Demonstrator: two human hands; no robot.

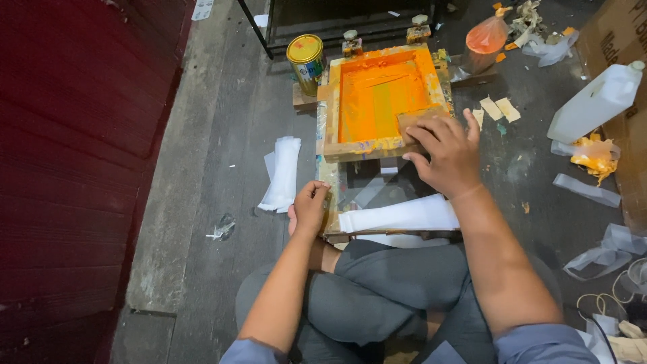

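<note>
We see our right hand (448,152) gripping the wooden squeegee (419,120) at the near edge of the orange-inked screen frame (377,101), the pull seemingly finished. Our left hand (309,207), fingers curled, pinches the base board (330,202); the white sheets (399,216) look unprinted.

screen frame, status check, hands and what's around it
Right hand on wooden squeegee at screen frame near edge. Left hand pinching base board edge. White stack under frame, paint can behind.
</note>
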